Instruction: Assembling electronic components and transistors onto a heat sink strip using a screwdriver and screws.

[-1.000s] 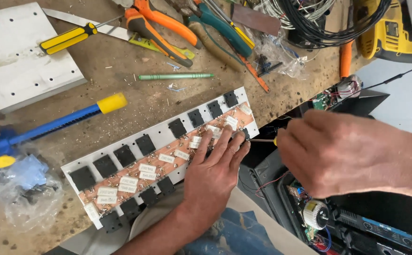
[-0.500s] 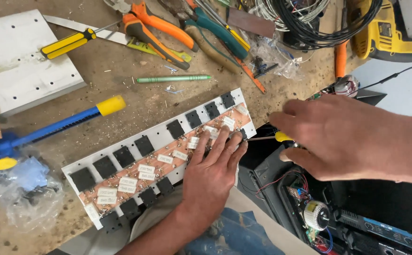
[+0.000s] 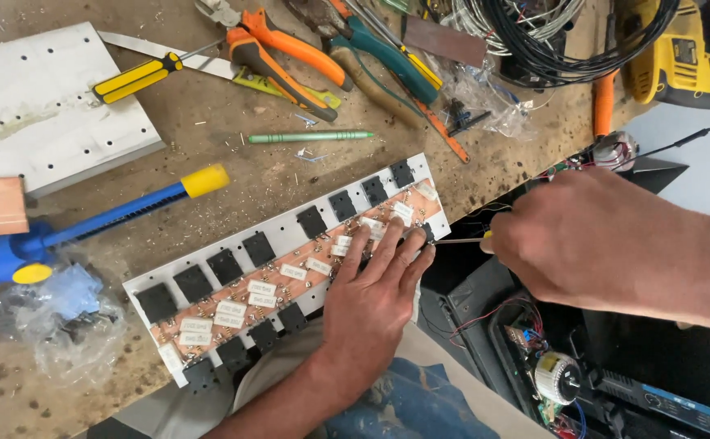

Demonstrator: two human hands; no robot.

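Fingers [image 3: 387, 256] of the left hand [image 3: 367, 305] lie spread flat, pressing the long white circuit board [image 3: 290, 260] at the workbench edge [image 3: 209, 122]. The right hand [image 3: 607, 240] seems curled around a thin screwdriver [image 3: 461, 241], tip at the board's right end.

— What carries it all?
— A worn wooden workbench [image 3: 233, 183], scratched and dusty; a long white board with black components [image 3: 290, 260] lies across its near edge.
— And further back?
— A white drilled plate [image 3: 42, 106] at the left; a yellow-handled screwdriver [image 3: 135, 79]; orange-handled pliers [image 3: 286, 53]; a green rod [image 3: 310, 137]; a blue tool with a yellow tip [image 3: 87, 223]; a crumpled plastic bag [image 3: 54, 313]; coiled black wire [image 3: 566, 36].
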